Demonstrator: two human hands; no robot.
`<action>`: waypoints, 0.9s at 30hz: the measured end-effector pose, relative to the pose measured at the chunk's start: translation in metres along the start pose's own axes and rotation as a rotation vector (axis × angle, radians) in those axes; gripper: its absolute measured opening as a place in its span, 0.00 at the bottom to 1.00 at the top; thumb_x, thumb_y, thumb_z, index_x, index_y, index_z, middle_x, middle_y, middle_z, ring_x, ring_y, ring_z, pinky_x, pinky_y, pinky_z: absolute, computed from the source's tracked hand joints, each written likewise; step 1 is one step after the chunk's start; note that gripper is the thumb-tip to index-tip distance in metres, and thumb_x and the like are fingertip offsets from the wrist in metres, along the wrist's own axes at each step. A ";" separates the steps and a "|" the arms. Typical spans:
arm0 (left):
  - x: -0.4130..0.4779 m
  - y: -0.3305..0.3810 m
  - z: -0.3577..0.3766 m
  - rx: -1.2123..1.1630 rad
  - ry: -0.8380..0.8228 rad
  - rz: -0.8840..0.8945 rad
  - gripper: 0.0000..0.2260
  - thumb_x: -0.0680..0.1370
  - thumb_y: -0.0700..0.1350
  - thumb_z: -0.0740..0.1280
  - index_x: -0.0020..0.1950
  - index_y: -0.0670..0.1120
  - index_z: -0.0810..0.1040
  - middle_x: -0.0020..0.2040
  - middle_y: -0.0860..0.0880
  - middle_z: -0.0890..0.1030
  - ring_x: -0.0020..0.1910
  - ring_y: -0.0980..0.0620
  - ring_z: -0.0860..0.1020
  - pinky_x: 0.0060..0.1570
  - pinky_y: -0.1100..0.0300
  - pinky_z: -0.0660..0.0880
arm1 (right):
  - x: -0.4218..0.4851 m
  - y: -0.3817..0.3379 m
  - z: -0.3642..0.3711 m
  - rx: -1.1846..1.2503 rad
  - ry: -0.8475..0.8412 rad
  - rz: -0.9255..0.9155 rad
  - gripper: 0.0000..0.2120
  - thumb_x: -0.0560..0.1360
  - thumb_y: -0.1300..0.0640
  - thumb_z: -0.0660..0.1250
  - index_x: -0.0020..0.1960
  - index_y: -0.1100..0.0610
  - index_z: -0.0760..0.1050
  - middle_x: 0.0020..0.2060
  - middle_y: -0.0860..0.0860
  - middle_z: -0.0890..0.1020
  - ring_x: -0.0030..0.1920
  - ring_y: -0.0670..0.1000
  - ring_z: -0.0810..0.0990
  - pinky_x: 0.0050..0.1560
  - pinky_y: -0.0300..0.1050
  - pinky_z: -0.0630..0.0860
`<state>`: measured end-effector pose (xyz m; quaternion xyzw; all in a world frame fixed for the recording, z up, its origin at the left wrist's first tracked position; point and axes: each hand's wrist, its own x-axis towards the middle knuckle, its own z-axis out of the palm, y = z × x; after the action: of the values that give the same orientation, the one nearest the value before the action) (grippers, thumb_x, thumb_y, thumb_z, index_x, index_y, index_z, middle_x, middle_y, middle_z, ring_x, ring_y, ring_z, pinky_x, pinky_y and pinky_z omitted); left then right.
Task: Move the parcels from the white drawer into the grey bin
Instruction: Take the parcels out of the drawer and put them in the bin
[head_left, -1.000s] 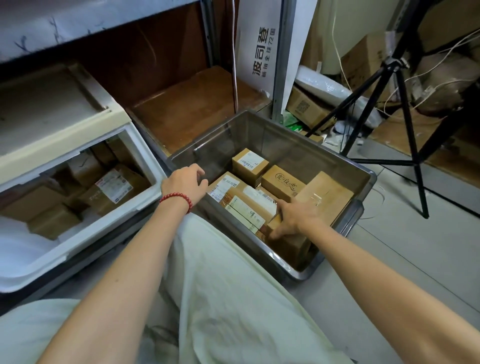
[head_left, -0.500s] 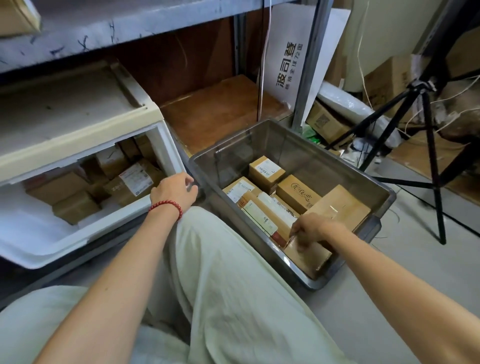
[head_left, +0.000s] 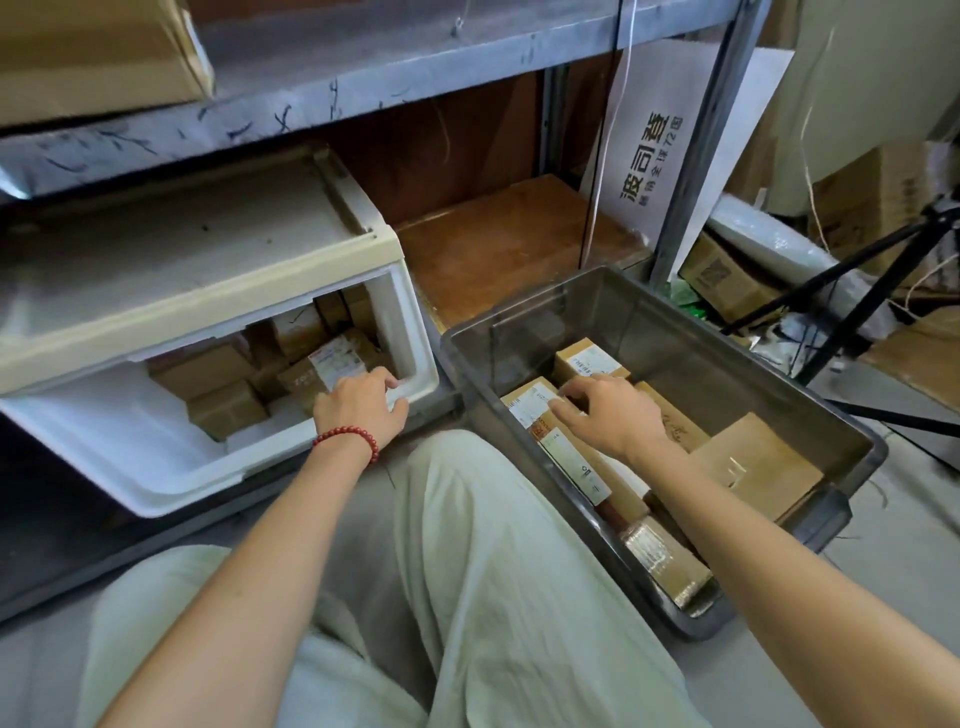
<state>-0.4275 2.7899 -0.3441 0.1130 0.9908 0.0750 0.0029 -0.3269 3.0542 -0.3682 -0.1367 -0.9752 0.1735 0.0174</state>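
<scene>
While parcels (head_left: 223, 405) remain in the drawer (head_left: 156, 483), step: fetch of the next one, judged from the left hand's reach.
Left hand (head_left: 361, 410): at the drawer's front right corner, fingers loosely bent, nothing held; just beside a labelled parcel (head_left: 335, 364).
Right hand (head_left: 608, 415): inside the bin (head_left: 857, 441), fingers spread low over the boxes there; fingertips appear to touch a label; no grip.
Hands: apart, one at each container.
Drawer contents: several brown boxes, crowded toward the back and right.
Bin contents (head_left: 758, 462): several boxes lying flat, close together; bare floor shows along the far side.
Progress: partway, by judgement; both containers hold parcels.
Next move: the left hand should lower onto the labelled parcel, close round its edges, lift it clear of the drawer wall and carry it right over the bin rim.
Placement: the bare far side suits best; the right hand should withdraw first.
</scene>
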 end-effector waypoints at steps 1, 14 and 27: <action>-0.001 -0.006 -0.003 -0.003 0.005 -0.011 0.13 0.78 0.55 0.61 0.61 0.54 0.75 0.58 0.48 0.80 0.58 0.46 0.75 0.53 0.52 0.70 | 0.009 -0.014 -0.001 0.022 0.012 -0.023 0.17 0.78 0.39 0.58 0.58 0.46 0.77 0.51 0.47 0.82 0.42 0.45 0.79 0.36 0.38 0.76; -0.024 -0.123 -0.025 0.057 0.034 -0.247 0.18 0.78 0.56 0.60 0.66 0.53 0.72 0.61 0.49 0.78 0.62 0.45 0.73 0.55 0.52 0.71 | 0.051 -0.184 0.026 0.212 -0.070 -0.312 0.21 0.77 0.40 0.60 0.63 0.50 0.75 0.61 0.52 0.76 0.58 0.55 0.76 0.51 0.49 0.73; 0.006 -0.161 0.026 0.019 0.003 -0.348 0.25 0.78 0.58 0.60 0.73 0.51 0.63 0.69 0.49 0.71 0.67 0.46 0.68 0.57 0.50 0.68 | 0.092 -0.220 0.127 0.094 -0.160 -0.320 0.28 0.79 0.39 0.57 0.73 0.54 0.65 0.70 0.54 0.68 0.68 0.56 0.68 0.63 0.52 0.71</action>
<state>-0.4687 2.6404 -0.3940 -0.0603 0.9960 0.0639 0.0134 -0.4828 2.8385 -0.4138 0.0355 -0.9736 0.2241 -0.0264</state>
